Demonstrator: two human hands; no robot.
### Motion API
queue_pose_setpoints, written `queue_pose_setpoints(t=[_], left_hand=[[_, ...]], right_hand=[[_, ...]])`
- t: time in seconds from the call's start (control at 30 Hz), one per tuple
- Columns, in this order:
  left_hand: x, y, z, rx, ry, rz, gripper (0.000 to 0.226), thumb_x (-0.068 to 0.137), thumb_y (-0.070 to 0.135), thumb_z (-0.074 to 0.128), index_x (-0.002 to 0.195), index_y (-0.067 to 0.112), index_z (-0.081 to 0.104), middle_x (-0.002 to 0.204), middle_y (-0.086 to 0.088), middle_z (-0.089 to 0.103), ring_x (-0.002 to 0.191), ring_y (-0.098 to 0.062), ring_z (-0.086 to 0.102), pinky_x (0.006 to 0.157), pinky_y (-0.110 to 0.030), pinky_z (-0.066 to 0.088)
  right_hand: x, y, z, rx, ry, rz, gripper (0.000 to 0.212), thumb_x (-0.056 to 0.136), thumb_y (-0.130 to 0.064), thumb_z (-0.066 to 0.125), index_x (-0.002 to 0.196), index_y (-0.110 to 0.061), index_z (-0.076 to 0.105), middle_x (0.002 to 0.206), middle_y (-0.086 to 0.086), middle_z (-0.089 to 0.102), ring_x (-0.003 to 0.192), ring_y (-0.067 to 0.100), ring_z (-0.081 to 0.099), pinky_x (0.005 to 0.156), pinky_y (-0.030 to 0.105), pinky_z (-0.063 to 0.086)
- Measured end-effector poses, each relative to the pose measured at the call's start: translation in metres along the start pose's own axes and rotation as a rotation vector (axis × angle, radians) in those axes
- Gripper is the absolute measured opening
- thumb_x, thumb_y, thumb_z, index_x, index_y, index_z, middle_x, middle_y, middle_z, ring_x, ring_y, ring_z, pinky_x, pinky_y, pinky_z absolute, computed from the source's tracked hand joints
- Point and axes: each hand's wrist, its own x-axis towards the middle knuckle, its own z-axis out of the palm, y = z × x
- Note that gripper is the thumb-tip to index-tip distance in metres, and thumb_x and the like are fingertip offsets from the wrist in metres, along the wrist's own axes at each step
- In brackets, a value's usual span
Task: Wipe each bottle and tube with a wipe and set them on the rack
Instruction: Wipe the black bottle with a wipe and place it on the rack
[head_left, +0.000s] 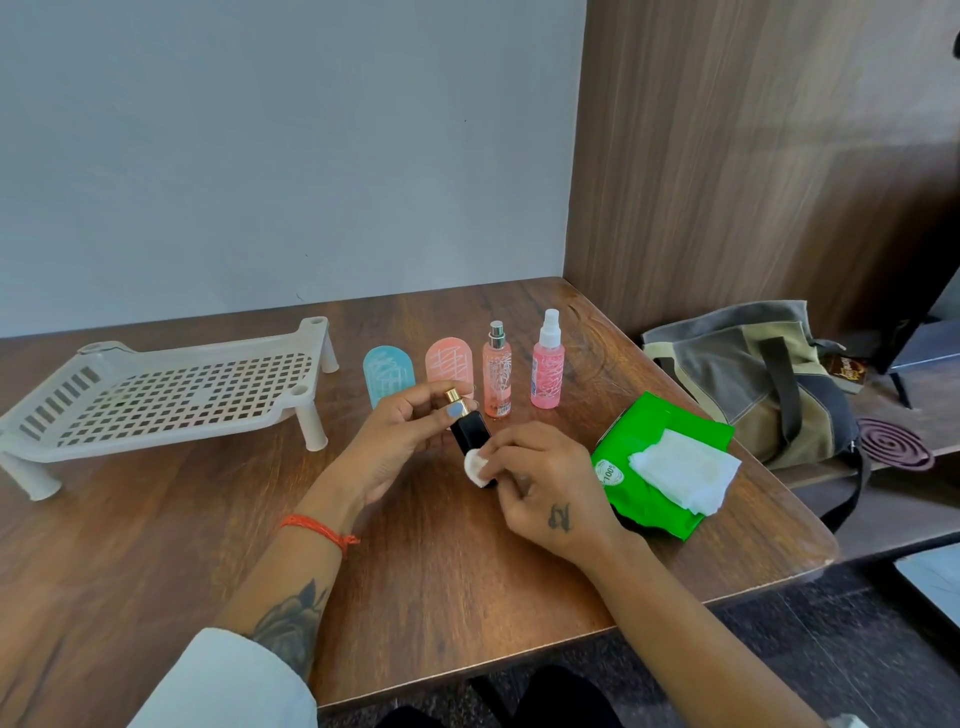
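Observation:
My left hand (387, 447) grips a small black bottle (470, 434) with a gold cap near its top, holding it tilted above the table. My right hand (540, 483) pinches a white wipe (475, 467) against the bottle's lower end. Behind the hands stand a blue tube (387, 376), a pink tube (449, 364), a peach spray bottle (497, 371) and a pink spray bottle (548, 364). The white slotted rack (156, 395) stands at the left with nothing on it.
A green wipe pack (657, 488) with a loose white wipe (685, 470) on top lies at the right. Beyond the table's right edge a grey and olive bag (753, 379) and a purple coil (893, 441) rest on a bench. A wall backs the table.

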Motion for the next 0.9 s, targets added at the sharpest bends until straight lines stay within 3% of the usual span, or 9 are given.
queue_pose_setpoints(t=[0.1, 0.2, 0.37, 0.5, 0.67, 0.9], left_hand=[[-0.0006, 0.0010, 0.0009, -0.004, 0.000, 0.017, 0.023, 0.088, 0.009, 0.060, 0.105, 0.022, 0.067, 0.107, 0.003, 0.071, 0.109, -0.013, 0.063, 0.094, -0.032, 0.051], [-0.0018, 0.0024, 0.0018, -0.010, -0.004, 0.030, 0.023, 0.087, 0.008, 0.061, 0.103, 0.023, 0.067, 0.102, 0.006, 0.073, 0.106, -0.010, 0.064, 0.091, -0.028, 0.051], [-0.0025, 0.0035, 0.0031, -0.026, -0.026, 0.047, 0.021, 0.087, 0.009, 0.060, 0.102, 0.023, 0.066, 0.098, 0.007, 0.074, 0.103, -0.008, 0.065, 0.090, -0.028, 0.050], [-0.0021, 0.0024, -0.0012, -0.033, -0.098, 0.046, 0.023, 0.087, 0.010, 0.058, 0.108, 0.019, 0.065, 0.109, -0.003, 0.071, 0.111, -0.020, 0.062, 0.094, -0.036, 0.049], [-0.0033, 0.0037, -0.0027, -0.064, -0.180, 0.052, 0.033, 0.080, 0.017, 0.060, 0.112, 0.016, 0.064, 0.116, -0.008, 0.068, 0.111, -0.021, 0.062, 0.094, -0.034, 0.049], [-0.0031, 0.0039, -0.0032, -0.053, -0.122, 0.012, 0.036, 0.072, 0.017, 0.068, 0.107, 0.020, 0.068, 0.109, -0.002, 0.068, 0.111, -0.021, 0.059, 0.092, -0.032, 0.050]], right_hand=[[-0.0011, 0.0041, 0.0024, -0.035, 0.000, 0.050, 0.013, 0.060, -0.001, 0.058, 0.060, -0.012, 0.065, 0.077, -0.003, 0.066, 0.074, 0.014, 0.060, 0.059, 0.033, 0.051], [-0.0011, 0.0065, 0.0026, -0.119, 0.051, 0.090, 0.010, 0.062, 0.000, 0.061, 0.062, -0.009, 0.066, 0.076, 0.001, 0.066, 0.071, 0.017, 0.060, 0.055, 0.034, 0.052], [0.0013, 0.0028, 0.0014, -0.079, 0.249, 0.096, 0.019, 0.071, 0.002, 0.065, 0.088, -0.006, 0.072, 0.094, 0.007, 0.070, 0.087, 0.019, 0.064, 0.077, 0.026, 0.052], [0.0011, 0.0035, 0.0047, -0.065, 0.174, 0.084, 0.029, 0.078, 0.002, 0.065, 0.105, -0.007, 0.069, 0.105, 0.007, 0.068, 0.097, 0.019, 0.062, 0.086, 0.022, 0.048], [0.0009, 0.0057, 0.0078, -0.042, 0.128, 0.034, 0.036, 0.077, 0.006, 0.065, 0.111, -0.008, 0.068, 0.110, 0.006, 0.067, 0.100, 0.019, 0.062, 0.091, 0.020, 0.045], [0.0005, 0.0058, 0.0098, -0.073, 0.109, 0.062, 0.033, 0.078, 0.002, 0.061, 0.110, -0.007, 0.068, 0.108, 0.007, 0.068, 0.098, 0.021, 0.064, 0.089, 0.021, 0.046]])
